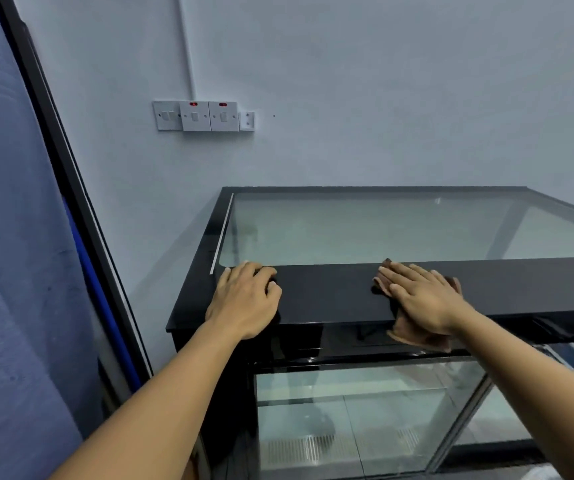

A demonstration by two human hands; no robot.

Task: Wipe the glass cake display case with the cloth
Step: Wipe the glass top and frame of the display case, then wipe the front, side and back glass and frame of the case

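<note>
Both forearms reach forward over the display case [330, 292]. The left hand [245, 299] rests palm down on the black top band near its left corner, fingers loosely bent, tips on the surface, holding nothing. The right hand [424, 299] lies flat with fingers straight and spread, pressing the cloth [417, 336] onto the same band. Count: two hands, one cloth, one case. The brown cloth sits under the right palm, showing beyond the fingertips and hanging over the near edge below the wrist. The two hands are well apart, with bare black band between them. Just beyond the fingertips lies the glass top panel [382, 230]; below the wrists is the front glass [347, 410], with a metal grille visible through it. Beyond the left hand, the pale wall [382, 98] carries three switch plates [197, 116] in a row, two with red marks, and one smaller plate beside them. Left of the left arm stand a dark frame [70, 202] and blue fabric [1, 237].
</note>
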